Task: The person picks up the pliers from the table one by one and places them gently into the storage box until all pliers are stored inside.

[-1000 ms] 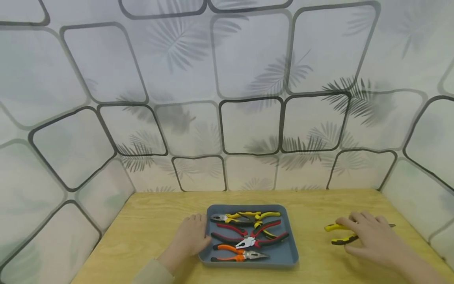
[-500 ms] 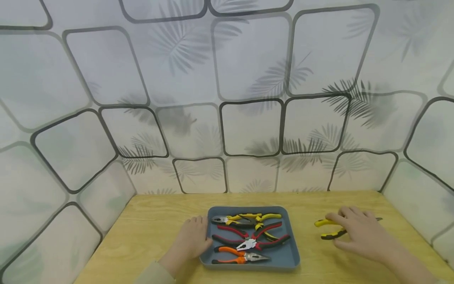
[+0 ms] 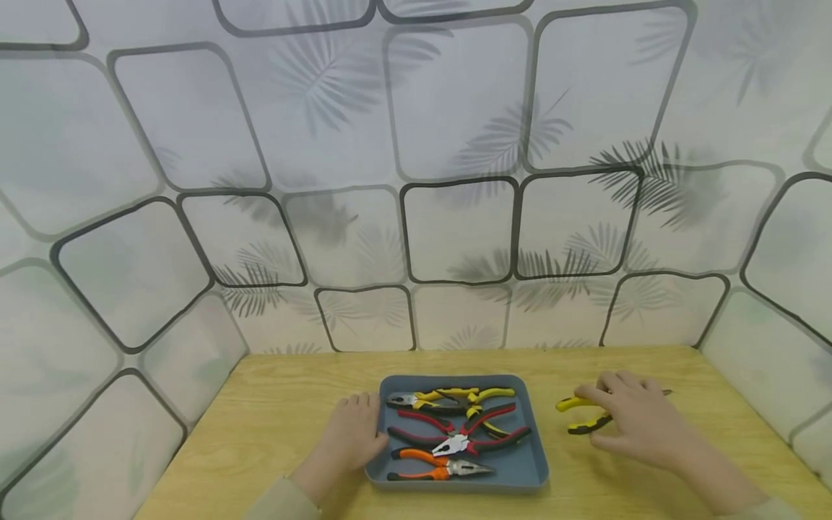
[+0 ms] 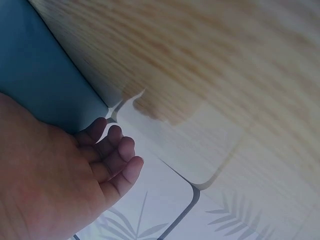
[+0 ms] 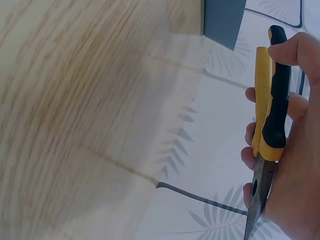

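My right hand (image 3: 640,419) grips a pair of long-nose pliers (image 5: 270,120) with yellow and black handles, to the right of the blue-grey tray (image 3: 536,462). In the right wrist view the thumb lies on the black handle grip and the pointed metal nose shows past the palm. My left hand (image 3: 351,433) rests against the tray's left side, its fingers loosely bent in the left wrist view. Inside the tray lie orange-handled long-nose pliers (image 3: 448,471), red-and-black pliers (image 3: 458,442) and yellow-and-black pliers (image 3: 416,399), partly overlapping.
The tray stands on a light wooden table (image 3: 292,404). Behind and beside the table hangs a pale backdrop (image 3: 461,231) with rounded squares and leaf prints.
My right hand has moved left toward the tray with the long-nose pliers. The left hand and the tray keep their places.
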Tool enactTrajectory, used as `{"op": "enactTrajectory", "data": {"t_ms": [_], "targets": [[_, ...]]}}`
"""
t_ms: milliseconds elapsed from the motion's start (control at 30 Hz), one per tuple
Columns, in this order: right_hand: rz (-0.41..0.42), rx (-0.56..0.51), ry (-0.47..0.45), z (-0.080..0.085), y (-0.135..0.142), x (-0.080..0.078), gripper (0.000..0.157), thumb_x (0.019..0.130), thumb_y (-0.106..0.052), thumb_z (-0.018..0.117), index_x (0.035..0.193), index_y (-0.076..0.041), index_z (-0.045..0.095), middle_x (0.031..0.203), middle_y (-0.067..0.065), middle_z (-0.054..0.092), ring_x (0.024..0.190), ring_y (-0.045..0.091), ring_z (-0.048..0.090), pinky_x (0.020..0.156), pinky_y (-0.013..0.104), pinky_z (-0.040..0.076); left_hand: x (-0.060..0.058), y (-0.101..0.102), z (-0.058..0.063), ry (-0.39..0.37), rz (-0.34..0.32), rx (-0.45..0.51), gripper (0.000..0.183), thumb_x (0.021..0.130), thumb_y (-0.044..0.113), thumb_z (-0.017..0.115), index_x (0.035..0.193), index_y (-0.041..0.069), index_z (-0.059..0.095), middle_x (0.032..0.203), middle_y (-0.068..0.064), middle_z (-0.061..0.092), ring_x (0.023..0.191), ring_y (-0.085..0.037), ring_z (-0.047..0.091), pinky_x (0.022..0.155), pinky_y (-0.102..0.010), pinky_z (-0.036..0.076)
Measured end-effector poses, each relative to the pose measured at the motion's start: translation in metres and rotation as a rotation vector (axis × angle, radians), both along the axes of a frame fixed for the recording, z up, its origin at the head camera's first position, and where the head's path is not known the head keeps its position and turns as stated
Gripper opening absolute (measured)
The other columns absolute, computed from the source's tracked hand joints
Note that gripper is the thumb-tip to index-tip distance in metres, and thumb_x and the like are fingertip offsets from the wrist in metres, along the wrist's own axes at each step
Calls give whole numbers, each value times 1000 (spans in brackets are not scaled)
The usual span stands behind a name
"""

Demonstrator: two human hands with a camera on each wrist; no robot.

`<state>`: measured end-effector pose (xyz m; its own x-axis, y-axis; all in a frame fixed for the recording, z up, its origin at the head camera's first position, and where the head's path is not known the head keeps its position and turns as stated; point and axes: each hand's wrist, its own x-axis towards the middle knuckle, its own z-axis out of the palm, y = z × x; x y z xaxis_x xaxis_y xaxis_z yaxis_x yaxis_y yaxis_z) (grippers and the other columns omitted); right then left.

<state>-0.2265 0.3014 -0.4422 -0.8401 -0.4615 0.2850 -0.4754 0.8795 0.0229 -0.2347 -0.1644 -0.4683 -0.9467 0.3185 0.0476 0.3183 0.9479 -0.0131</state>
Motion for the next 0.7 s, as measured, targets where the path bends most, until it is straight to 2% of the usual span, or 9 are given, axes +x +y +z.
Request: {"op": "enactTrajectory", "data": {"t_ms": [167,433,700], "targets": [[11,-3,9,1,-7,0,57,71,-43,84,125,-30,71,95,-13,47,89,11,42,73,36,32,-2,-1,-3,-12,-1,0,54,89,39,64,122,-3,59,113,-21,68,106,-36,68,99,-53,57],[26,-6,-32,5,-17,0,56,74,-42,82,128,-30,70,96,-12,46,87,11,38,73,35,28,-2,-2,-4,-3,-12,2,55,89,38,65,122,-5,60,111,-21,68,104,-36,68,97,-52,58],[46,-9,-68,7,-29,-5,55,78,-44,82,130,-30,69,99,-10,50,91,13,42,74,37,30,-2,-2,-4,15,-16,4,53,88,37,65,121,-5,60,109,-21,67,101,-35,67,96,-52,58]]}}
